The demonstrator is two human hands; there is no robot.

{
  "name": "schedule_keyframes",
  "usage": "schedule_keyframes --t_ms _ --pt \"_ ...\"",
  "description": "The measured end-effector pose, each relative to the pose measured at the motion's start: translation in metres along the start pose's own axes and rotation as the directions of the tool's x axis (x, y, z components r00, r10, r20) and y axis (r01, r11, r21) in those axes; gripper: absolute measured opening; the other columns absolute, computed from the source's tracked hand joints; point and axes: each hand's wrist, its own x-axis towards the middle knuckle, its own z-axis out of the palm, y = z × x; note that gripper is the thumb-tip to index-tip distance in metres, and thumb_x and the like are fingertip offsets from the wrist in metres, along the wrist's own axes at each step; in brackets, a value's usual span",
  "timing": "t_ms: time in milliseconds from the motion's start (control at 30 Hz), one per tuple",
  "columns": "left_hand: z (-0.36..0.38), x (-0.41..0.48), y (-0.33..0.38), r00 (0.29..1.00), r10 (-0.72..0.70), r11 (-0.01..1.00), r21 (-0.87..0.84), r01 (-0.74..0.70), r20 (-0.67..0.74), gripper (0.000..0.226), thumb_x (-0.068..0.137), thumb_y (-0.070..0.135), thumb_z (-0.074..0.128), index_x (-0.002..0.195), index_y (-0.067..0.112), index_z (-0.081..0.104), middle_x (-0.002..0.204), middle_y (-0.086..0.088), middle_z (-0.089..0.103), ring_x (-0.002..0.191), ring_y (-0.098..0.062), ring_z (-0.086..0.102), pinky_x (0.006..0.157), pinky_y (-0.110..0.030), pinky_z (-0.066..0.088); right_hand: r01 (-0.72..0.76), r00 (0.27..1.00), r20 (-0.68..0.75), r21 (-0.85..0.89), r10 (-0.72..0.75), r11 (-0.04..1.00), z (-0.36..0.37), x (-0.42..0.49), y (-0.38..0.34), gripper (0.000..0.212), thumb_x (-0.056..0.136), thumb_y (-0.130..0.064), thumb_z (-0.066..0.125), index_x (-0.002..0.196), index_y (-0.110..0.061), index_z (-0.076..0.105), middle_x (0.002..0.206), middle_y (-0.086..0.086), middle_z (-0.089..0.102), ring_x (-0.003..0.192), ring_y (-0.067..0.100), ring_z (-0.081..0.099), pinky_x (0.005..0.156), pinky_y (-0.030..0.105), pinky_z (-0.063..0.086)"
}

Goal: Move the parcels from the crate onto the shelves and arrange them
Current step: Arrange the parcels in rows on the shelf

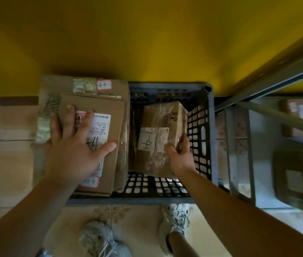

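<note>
Mid-task. Left hand (76, 145), fingers spread flat, presses flat cardboard parcel (110, 108) on the stack at crate (210, 127) left side. Right hand (180, 154) fingers curl round taped parcel (158, 127) inside crate. Wrapped parcel (295, 180) already on metal shelves (261, 145); several remain to move

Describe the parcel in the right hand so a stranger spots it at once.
Find the dark lattice crate by the yellow wall. Inside it lies one taped brown parcel, with the right hand gripping its near right edge. Unlike the flat cartons under the left hand, it is blocky and bears a white label with a handwritten mark.
</note>
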Motion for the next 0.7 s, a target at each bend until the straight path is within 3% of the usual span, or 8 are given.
schedule_keyframes --t_ms 133,233,300,333,400,500,633,700 --pt "-0.015 0.000 -0.007 1.000 0.003 0.980 -0.201 0.003 0.026 0.090 0.077 0.064 0.064 0.151 0.033 0.024 0.162 0.001 -0.003 0.148 -0.027 -0.002 0.118 -0.052 0.013 0.083 0.996 0.023 0.107 -0.086 0.991 -0.020 -0.044 -0.015 0.075 0.094 -0.041 0.058 0.146 -0.064 0.009 0.143 -0.005 0.048 0.103 0.017 0.064 0.076 0.037 0.060" --pt "-0.026 -0.009 -0.014 0.998 -0.065 0.936 -0.346 0.070 0.026 0.085 0.078 0.036 0.076 0.148 0.034 0.029 0.155 -0.002 0.019 0.137 -0.031 0.035 0.108 -0.052 0.038 0.148 0.987 0.049 0.141 -0.156 0.979 -0.034 -0.077 -0.030 0.070 0.100 -0.024 0.054 0.151 -0.054 0.016 0.131 -0.012 0.053 0.089 -0.004 0.059 0.063 0.014 0.053" --pt "-0.033 -0.019 -0.022 0.987 -0.153 0.904 -0.395 0.163 0.056 0.093 0.069 0.042 0.081 0.144 0.038 0.027 0.143 -0.003 0.033 0.126 -0.030 0.047 0.097 -0.054 0.048 0.172 0.979 0.079 0.153 -0.186 0.973 -0.037 -0.097 -0.045 0.067 0.101 -0.021 0.053 0.148 -0.054 0.018 0.120 -0.020 0.056 0.086 -0.007 0.056 0.058 0.008 0.051" --pt "-0.033 -0.023 -0.031 0.975 -0.205 0.882 -0.415 0.223 0.090 0.097 0.061 0.053 0.082 0.141 0.039 0.028 0.139 -0.003 0.040 0.124 -0.030 0.050 0.094 -0.056 0.049 0.183 0.976 0.090 0.165 -0.199 0.969 -0.038 -0.104 -0.052 0.066 0.102 -0.020 0.053 0.145 -0.056 0.019 0.113 -0.024 0.056 0.088 -0.006 0.058 0.060 0.009 0.052" --pt "-0.026 -0.033 -0.044 0.954 -0.248 0.860 -0.416 0.297 0.168 0.091 0.052 0.069 0.075 0.129 0.040 0.038 0.126 0.003 0.055 0.117 -0.026 0.056 0.089 -0.054 0.052 0.202 0.969 0.108 0.174 -0.223 0.964 -0.038 -0.114 -0.062 0.065 0.101 -0.021 0.053 0.147 -0.055 0.021 0.110 -0.029 0.054 0.104 0.006 0.061 0.084 0.023 0.056" --pt "-0.033 -0.048 -0.035 0.946 -0.213 0.795 -0.519 0.313 0.243 0.064 0.068 0.038 0.081 0.121 0.036 0.045 0.114 0.009 0.064 0.107 -0.019 0.063 0.086 -0.046 0.055 0.207 0.968 0.110 0.169 -0.227 0.964 -0.033 -0.122 -0.072 0.067 0.100 -0.023 0.055 0.151 -0.050 0.022 0.111 -0.033 0.051 0.117 0.014 0.055 0.107 0.043 0.045" --pt "-0.048 -0.060 -0.018 0.934 -0.191 0.556 -0.751 0.357 0.303 0.064 0.082 -0.004 0.066 0.134 0.026 0.044 0.115 0.003 0.065 0.104 -0.017 0.065 0.080 -0.035 0.057 0.188 0.969 0.122 0.190 -0.213 0.964 -0.035 -0.128 -0.076 0.065 0.099 -0.022 0.058 0.150 -0.050 0.027 0.125 -0.022 0.058 0.121 0.015 0.056 0.106 0.043 0.045" --pt "-0.060 -0.065 -0.011 0.944 -0.181 0.555 -0.764 0.328 0.274 0.060 0.087 -0.006 0.059 0.135 0.028 0.048 0.112 0.006 0.066 0.098 -0.008 0.065 0.079 -0.027 0.057 0.175 0.972 0.121 0.206 -0.203 0.963 -0.040 -0.135 -0.080 0.062 0.099 -0.019 0.058 0.147 -0.051 0.031 0.126 -0.017 0.058 0.118 0.017 0.058 0.102 0.043 0.048"
